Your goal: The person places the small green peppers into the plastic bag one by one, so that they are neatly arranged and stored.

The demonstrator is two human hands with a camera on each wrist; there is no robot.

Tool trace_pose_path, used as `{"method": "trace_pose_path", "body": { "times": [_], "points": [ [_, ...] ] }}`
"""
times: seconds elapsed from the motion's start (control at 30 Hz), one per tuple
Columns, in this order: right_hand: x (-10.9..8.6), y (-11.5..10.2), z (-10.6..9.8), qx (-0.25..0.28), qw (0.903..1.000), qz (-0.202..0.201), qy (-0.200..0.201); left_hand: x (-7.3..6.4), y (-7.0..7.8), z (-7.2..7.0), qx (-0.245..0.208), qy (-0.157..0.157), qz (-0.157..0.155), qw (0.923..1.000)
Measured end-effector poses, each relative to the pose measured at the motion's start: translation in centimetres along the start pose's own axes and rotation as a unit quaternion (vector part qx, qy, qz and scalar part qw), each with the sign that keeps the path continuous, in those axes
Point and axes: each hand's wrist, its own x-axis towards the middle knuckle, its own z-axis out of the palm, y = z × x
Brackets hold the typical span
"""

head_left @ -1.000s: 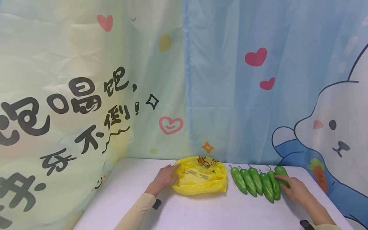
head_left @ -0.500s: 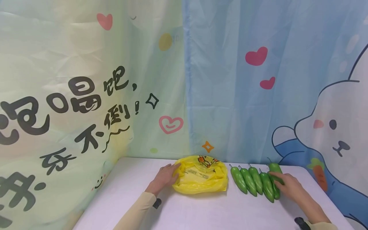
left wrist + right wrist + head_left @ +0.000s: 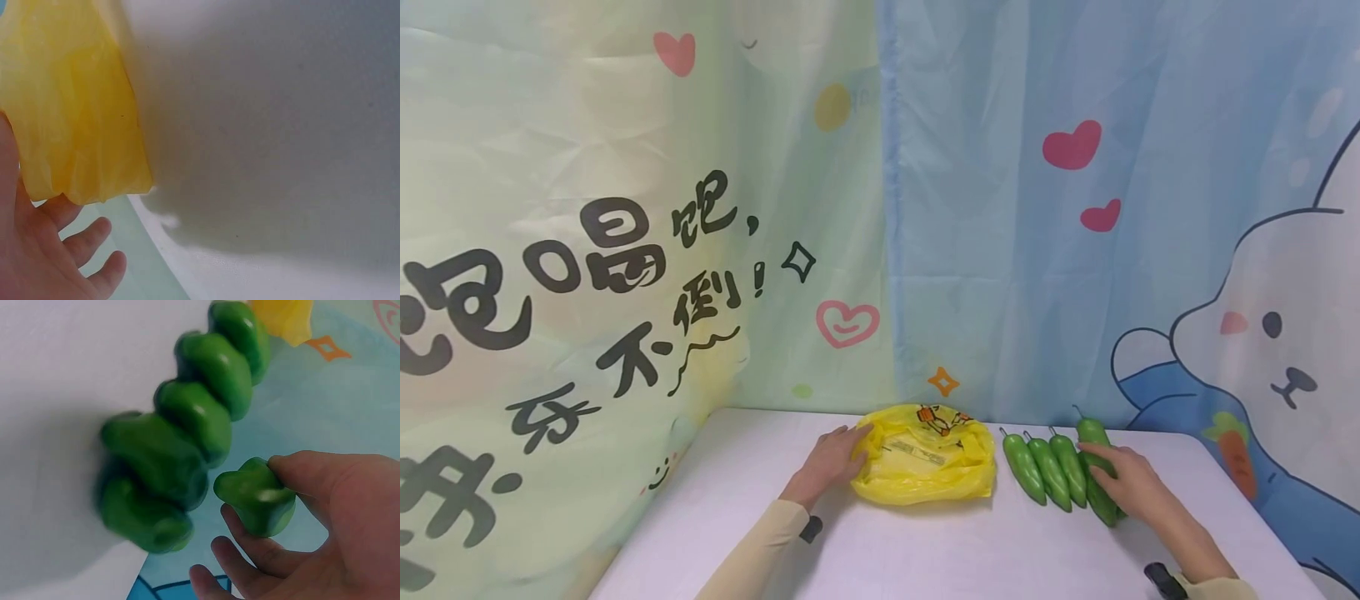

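A yellow plastic bag point(image 3: 925, 493) with an orange cartoon print lies on the table, its mouth spread wide. My left hand point(image 3: 826, 468) holds the bag's left edge; in the left wrist view the yellow plastic point(image 3: 87, 125) lies between thumb and index finger point(image 3: 59, 209), other fingers loose. To the right of the bag, several green peppers point(image 3: 1024, 473) lie side by side in a slanting row. My right hand point(image 3: 1133, 482) pinches another green pepper point(image 3: 259, 503) between thumb and fingers, over the row's right end. From the head, this pepper partly covers those beneath it.
The white table point(image 3: 925, 558) ends at the back against a printed curtain point(image 3: 970, 317). A black wrist strap point(image 3: 1165, 581) shows on the right wrist. Bare tabletop stretches in front of the bag and peppers.
My right hand has moved left with the green pepper, from beside the row's right end to over it. The left hand and bag stay in place.
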Motion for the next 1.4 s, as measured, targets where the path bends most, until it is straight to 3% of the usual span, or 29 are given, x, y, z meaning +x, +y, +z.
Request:
{"method": "trace_pose_path", "body": {
  "times": [0.5,0.8,1.23,1.4],
  "points": [
    [0.3,-3.6,0.5,0.004,0.9997,-0.024,0.0,-0.2,-0.2,0.1,0.006,0.005,0.006,0.9999],
    [0.6,-6.0,0.9,0.01,0.9994,-0.003,-0.033,-0.3,-0.1,0.1,-0.001,0.005,0.004,1.0],
    [2.2,-9.2,2.4,0.03,0.9979,-0.049,-0.029,-0.3,0.4,-0.1,-0.003,0.002,0.001,1.0],
    [2.7,-10.6,2.8,0.04,0.9974,-0.049,-0.034,-0.2,0.5,0.0,-0.009,-0.001,0.0,1.0]
  ]
}}
